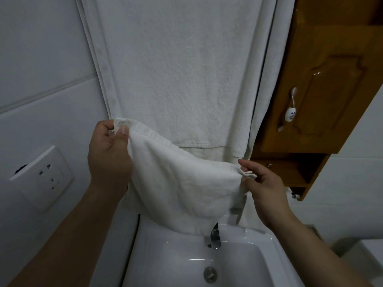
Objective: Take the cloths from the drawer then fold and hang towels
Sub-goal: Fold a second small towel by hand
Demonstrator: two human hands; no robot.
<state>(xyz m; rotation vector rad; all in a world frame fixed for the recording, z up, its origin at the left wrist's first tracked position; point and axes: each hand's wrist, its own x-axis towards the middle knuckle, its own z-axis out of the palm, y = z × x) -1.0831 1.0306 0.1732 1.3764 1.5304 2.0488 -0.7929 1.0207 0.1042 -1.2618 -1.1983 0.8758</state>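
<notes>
Setting was a home bathroom: white ceramic sink [255, 241] with chrome tap [215, 238], tiled wall [41, 59], hanging towel [176, 69], wooden wall cabinet [323, 83].

Cloth [182, 183] stretched between left hand [107, 154] and right hand [263, 183] blocks middle, hides most of tap [215, 238]. Big towel [182, 69] hangs behind. Cabinet [323, 79] with handle [289, 109] juts out just beside right hand. Free room: over sink [259, 238] below cloth; left of left hand, near socket [41, 177].
</notes>
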